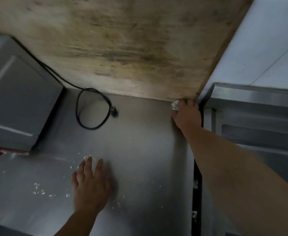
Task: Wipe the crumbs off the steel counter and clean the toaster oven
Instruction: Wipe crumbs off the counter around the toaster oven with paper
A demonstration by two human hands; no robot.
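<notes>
Two hands work on one smooth steel counter [139, 142]. The left hand [91, 186] lies flat, fingers straight, among many white crumbs [39, 189] near the front edge. The right hand [187, 114] squeezes one crumpled white wad [175, 105] at the back right corner. One grey toaster oven [19, 106] sits on the left edge.

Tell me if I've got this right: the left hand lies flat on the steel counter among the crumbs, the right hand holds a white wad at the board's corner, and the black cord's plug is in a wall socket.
Not quite. In the head view the black cord lies looped on the steel counter, and its plug rests loose there, not in a socket. The left hand, crumbs, right hand, white wad and board are as you said.
</notes>
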